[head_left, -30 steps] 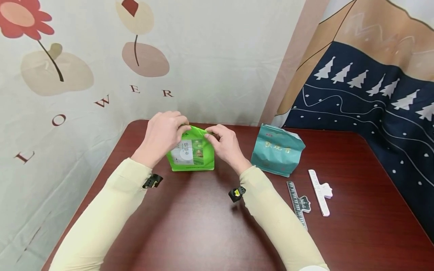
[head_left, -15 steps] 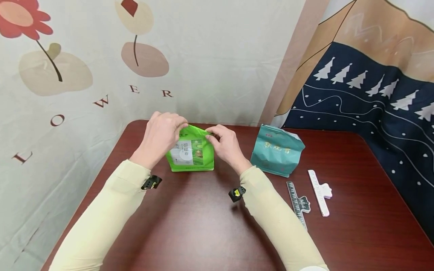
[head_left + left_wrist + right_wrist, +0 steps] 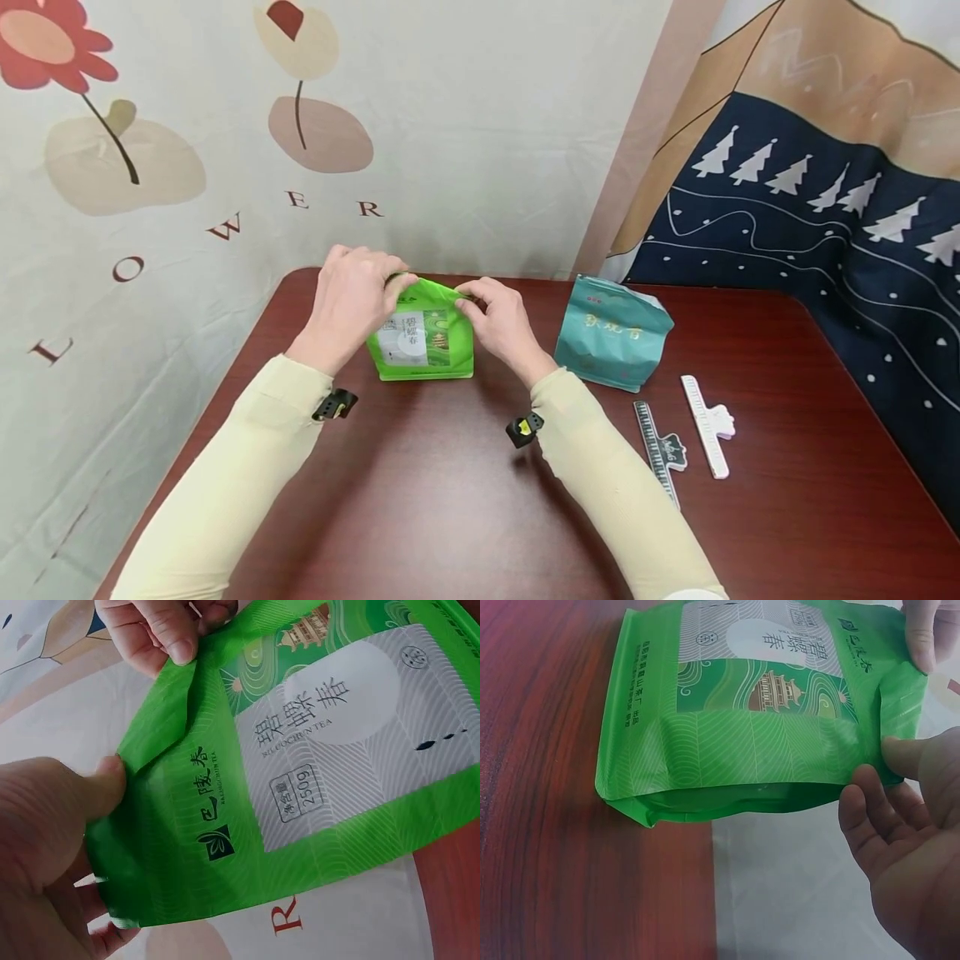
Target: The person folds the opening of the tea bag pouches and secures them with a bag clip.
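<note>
A bright green tea bag (image 3: 414,337) with a grey label stands upright near the table's back edge. My left hand (image 3: 351,304) pinches its top edge at the left corner, thumb in front and fingers behind, as the left wrist view shows. At the other top corner my right hand (image 3: 501,321) pinches the bag between thumb and fingers. Part of the top edge is folded over towards the front near the right hand, seen as a flap (image 3: 161,720) in the left wrist view. The bag's base rests on the table.
A teal tea bag (image 3: 615,333) with a crumpled top stands to the right. In front of it lie a dark ruler-shaped clip (image 3: 660,452) and a white ruler-shaped clip (image 3: 707,427) on the red-brown table (image 3: 465,517). Printed cloths (image 3: 480,150) hang behind.
My left hand has shifted slightly left along the bag's top edge, uncovering more of the print near the top. My right hand stays nearly still. The teal bag and clips have not moved.
</note>
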Tool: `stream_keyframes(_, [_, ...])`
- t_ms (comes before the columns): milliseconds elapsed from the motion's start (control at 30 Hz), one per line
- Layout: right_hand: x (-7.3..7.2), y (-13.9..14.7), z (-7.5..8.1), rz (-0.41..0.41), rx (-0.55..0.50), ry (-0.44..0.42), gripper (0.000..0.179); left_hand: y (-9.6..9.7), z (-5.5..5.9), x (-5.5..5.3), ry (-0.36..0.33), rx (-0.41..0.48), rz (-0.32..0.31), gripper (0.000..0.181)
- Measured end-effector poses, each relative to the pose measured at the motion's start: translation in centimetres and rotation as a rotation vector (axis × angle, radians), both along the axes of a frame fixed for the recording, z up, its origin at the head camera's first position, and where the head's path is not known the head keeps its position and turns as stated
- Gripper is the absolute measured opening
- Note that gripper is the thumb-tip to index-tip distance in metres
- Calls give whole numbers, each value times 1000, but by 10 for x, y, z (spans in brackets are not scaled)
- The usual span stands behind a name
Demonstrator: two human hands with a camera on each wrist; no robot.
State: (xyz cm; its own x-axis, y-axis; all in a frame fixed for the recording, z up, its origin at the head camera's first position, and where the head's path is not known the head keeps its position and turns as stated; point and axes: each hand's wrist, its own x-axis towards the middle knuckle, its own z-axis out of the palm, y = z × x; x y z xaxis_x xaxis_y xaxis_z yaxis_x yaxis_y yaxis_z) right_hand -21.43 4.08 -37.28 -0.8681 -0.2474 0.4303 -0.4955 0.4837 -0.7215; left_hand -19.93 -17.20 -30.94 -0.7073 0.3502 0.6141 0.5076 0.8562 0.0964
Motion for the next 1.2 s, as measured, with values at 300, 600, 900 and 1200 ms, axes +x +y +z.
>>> stream_keyframes(300, [0,-1,-1,-9,27,-3,14,2,-8,2,8,68,65,37])
stream_keyframes(600, [5,1,2,-23,75,-19,18,2,-11,2,-26,89,57,35])
stream_keyframes(900, [14,9,3,-28,140,-36,28,2,-12,2,-58,110,42,34])
stream_keyframes(1200, [22,24,4,-6,165,-64,36,0,-13,2,-54,100,40,34])
